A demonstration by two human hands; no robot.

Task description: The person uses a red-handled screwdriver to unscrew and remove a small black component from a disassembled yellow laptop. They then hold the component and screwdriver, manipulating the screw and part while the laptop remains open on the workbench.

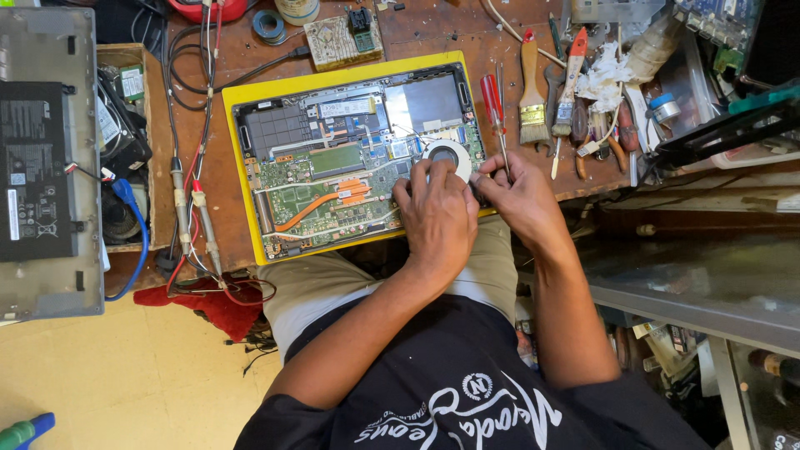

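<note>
Already the yellow-framed laptop (250,150) lies opened on the wooden worktop (218,187), its green circuit board and copper heat pipe (321,204) bared; its grey bottom cover (46,158) rests far left of both grips. The left hand (435,218) presses fingers closed on the round white-rimmed cooling fan (447,155), not yet lifted out. Just beside it, the right hand (518,193) clamps a thin screwdriver (503,142).

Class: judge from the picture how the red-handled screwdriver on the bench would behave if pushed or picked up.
The screwdriver probably rolls if nudged sideways, since its handle looks round. It should stay stiff when lifted, having a thin straight metal shaft. It seems light for its length, and the right hand rests by its tip.
</note>
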